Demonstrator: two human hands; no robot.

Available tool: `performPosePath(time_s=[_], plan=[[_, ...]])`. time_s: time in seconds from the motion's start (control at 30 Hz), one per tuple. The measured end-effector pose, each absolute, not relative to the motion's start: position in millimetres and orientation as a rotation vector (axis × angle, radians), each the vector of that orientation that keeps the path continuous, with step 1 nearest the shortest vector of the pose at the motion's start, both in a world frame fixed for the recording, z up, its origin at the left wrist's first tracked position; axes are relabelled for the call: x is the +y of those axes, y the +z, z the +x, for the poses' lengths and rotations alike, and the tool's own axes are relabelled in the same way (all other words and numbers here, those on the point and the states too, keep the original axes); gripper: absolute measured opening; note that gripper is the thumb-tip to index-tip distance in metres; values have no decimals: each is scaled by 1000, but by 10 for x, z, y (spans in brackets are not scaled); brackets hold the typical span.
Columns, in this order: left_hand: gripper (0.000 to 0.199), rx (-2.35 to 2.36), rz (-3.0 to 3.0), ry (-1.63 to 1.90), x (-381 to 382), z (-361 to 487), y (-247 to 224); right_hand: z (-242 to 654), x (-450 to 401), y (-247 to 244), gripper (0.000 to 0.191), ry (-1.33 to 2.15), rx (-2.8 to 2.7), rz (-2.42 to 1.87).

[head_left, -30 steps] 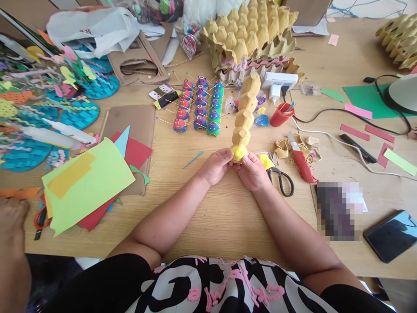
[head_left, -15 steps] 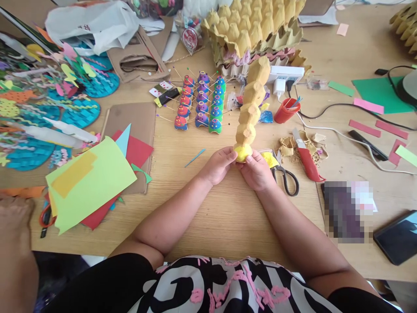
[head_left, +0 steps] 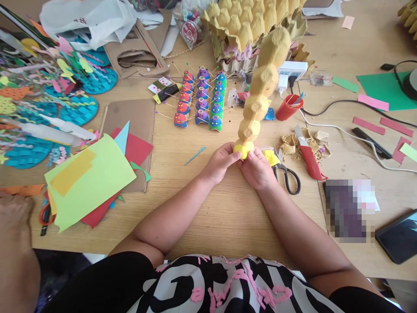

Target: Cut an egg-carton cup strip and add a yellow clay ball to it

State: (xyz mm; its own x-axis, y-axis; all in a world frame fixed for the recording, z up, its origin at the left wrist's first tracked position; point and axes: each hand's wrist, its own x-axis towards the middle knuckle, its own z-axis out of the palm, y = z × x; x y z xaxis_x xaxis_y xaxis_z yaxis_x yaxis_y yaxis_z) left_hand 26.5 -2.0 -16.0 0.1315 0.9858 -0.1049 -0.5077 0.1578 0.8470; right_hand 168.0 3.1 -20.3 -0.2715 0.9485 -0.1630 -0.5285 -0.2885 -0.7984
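A strip of egg-carton cups [head_left: 256,107] points away from me, raised over the table. Bright yellow clay or paint covers its near end. My left hand [head_left: 222,163] pinches that yellow end from the left, thumb on top. From the right, my right hand [head_left: 257,168] grips the same end between thumb and fingers. Beside the right hand lie a lump of yellow clay [head_left: 271,157] and black-handled scissors [head_left: 289,178]. A thin blue stick [head_left: 195,155] rests left of my left hand.
Rows of painted caterpillars [head_left: 201,98] stand beyond my hands. Stacked egg trays [head_left: 247,26] are behind. At right are a red-handled knife [head_left: 311,161], a red cup [head_left: 288,108] and a phone [head_left: 399,239]. Coloured paper [head_left: 91,178] lies left, near another person's arm [head_left: 16,243].
The far end of the egg-carton strip has tipped upward, toward the camera and a little right. Both hands keep hold of its yellow end.
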Motion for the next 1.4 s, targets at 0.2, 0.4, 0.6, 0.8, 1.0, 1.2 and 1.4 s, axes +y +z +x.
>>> performPosePath(time_s=[0.2, 0.4, 0.6, 0.8, 1.0, 1.2, 1.4], plan=[[63, 875, 829, 1268, -34, 285, -199, 1696, 23, -216, 44, 1807, -746, -753], [62, 892, 851, 1283, -62, 283, -169, 1692, 20, -215, 46, 1816, -756, -751], [61, 841, 846, 1268, -49, 259, -193, 1690, 25, -212, 48, 1802, -769, -770], [64, 766, 794, 1263, -41, 244, -153, 1700, 21, -202, 49, 1797, -792, -772], [53, 782, 738, 1256, -35, 237, -164, 1685, 12, -175, 48, 1782, -810, -780], [36, 782, 875, 1224, -28, 214, -264, 1652, 26, -92, 45, 1797, -795, -766], [38, 750, 838, 1243, -30, 221, -255, 1632, 26, -68, 45, 1784, -814, -785]])
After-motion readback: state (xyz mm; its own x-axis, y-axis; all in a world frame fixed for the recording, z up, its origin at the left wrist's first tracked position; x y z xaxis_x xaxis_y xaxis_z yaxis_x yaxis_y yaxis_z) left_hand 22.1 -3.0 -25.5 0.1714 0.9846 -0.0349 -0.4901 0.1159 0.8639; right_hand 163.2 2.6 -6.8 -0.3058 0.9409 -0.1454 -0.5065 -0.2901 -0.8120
